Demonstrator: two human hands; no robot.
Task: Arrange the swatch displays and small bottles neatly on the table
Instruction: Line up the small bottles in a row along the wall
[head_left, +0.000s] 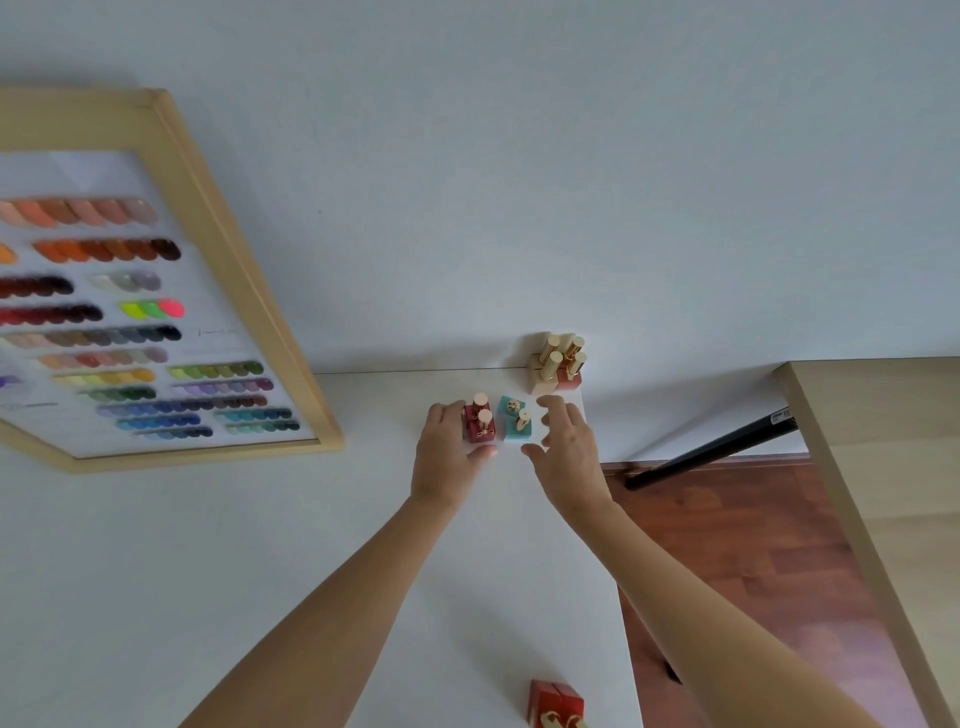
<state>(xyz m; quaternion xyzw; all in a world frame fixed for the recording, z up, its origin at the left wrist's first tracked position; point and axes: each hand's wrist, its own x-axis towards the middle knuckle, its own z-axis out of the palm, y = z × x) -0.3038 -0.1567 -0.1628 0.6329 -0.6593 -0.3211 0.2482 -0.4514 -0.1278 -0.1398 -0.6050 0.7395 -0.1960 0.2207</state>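
Observation:
Two dark red bottles (480, 423) with gold caps stand together near the far right of the white table (260, 545); my left hand (447, 452) wraps around their left side, thumb under them. Two teal bottles (515, 423) stand right beside them. My right hand (566, 447) hovers just to their right, fingers spread, holding nothing. A cluster of several beige and pink bottles (557, 366) stands at the table's far corner against the wall. A pair of red bottles (556, 704) sits at the near edge. A wood-framed swatch display (171, 332) leans at the left.
The table's right edge runs just right of the bottles, with wooden floor (753, 545) below. A second light wood table (883, 467) and a black leg (711, 452) stand to the right. A white wall is behind.

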